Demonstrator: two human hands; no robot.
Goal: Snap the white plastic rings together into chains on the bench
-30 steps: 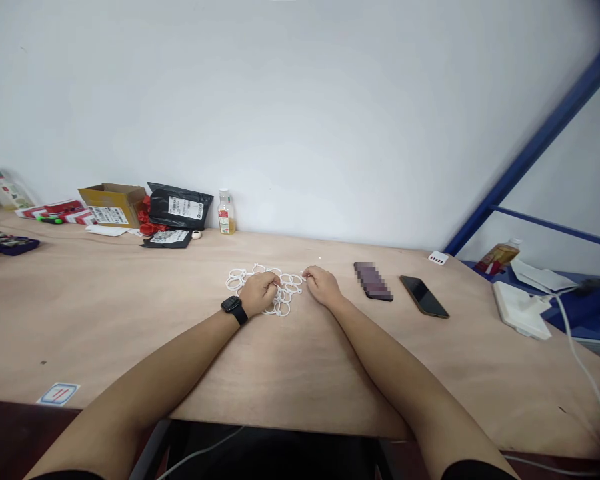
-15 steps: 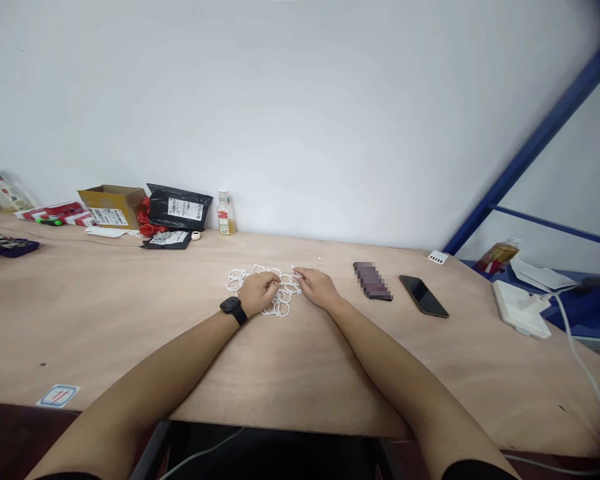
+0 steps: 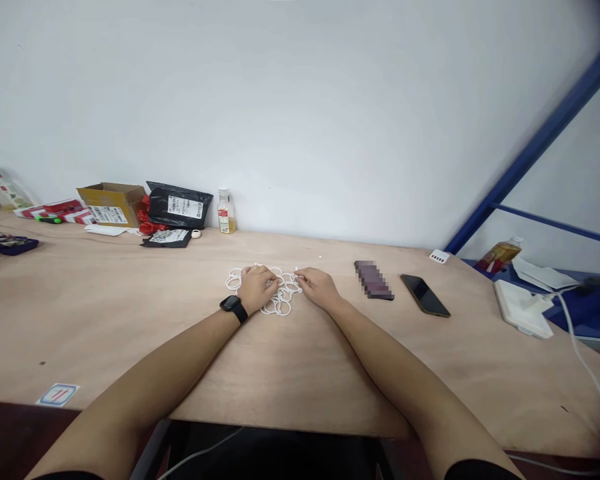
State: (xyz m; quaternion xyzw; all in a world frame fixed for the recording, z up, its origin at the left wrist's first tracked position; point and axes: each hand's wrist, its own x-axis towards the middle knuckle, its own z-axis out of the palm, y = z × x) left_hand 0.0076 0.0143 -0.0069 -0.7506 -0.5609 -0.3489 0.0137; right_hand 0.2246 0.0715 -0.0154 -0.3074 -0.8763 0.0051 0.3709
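Note:
Several white plastic loops, which look like cable ties closed into linked rings, lie in a loose cluster on the wooden table. Over the middle of them is my left hand, its thumb and fingers pinched on a white cable tie and its palm hiding part of the cluster. At the right edge of the cluster my right hand is closed, with thumb and forefinger pinching a white cable tie, whose tip shows just above the fingers. A small gap separates the two hands. A black watch is on my left wrist.
To the right lie a pixelated dark phone-shaped object, a phone and a white power strip with a cable. Along the wall stand a bottle, a black parcel bag and a cardboard box. A numbered sticker marks the front edge.
My left hand's fingers have shifted slightly over the rings. My right hand stays almost in place, and the white tip above its fingers shows less.

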